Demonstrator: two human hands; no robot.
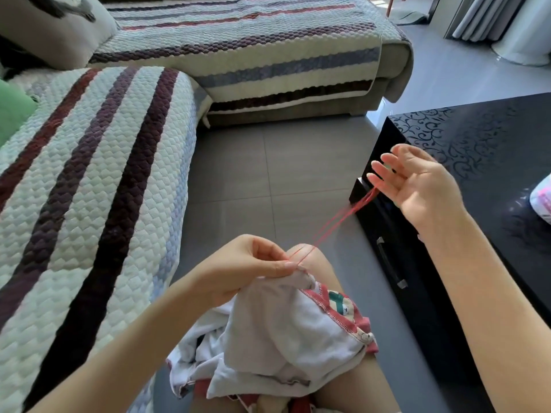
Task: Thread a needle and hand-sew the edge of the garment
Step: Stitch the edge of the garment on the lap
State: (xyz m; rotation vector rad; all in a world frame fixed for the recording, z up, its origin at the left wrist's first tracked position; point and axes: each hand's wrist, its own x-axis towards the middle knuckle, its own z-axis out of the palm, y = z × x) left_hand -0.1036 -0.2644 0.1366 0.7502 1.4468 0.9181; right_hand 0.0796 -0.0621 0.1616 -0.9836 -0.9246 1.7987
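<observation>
The garment (280,332) is soft, matt white cloth with a red stitched trim, and the thread (337,223) is thin matt red fibre. The sofa cover (89,174) is thick quilted fabric with a bumpy, scaled texture. The black table (465,135) is glossy with a scroll pattern, its drawer handle (389,263) looks like metal, and the floor tiles (268,174) are smooth grey with a dull sheen.

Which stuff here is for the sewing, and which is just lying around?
For the sewing: thin red thread, stretched between the hands; white cloth garment with red trim, on the lap; left hand, pinching the garment's edge; right hand, open, thread over its fingers. No needle shows.
Just lying about: striped quilted sofa cover; glossy black table; green cushion.
</observation>
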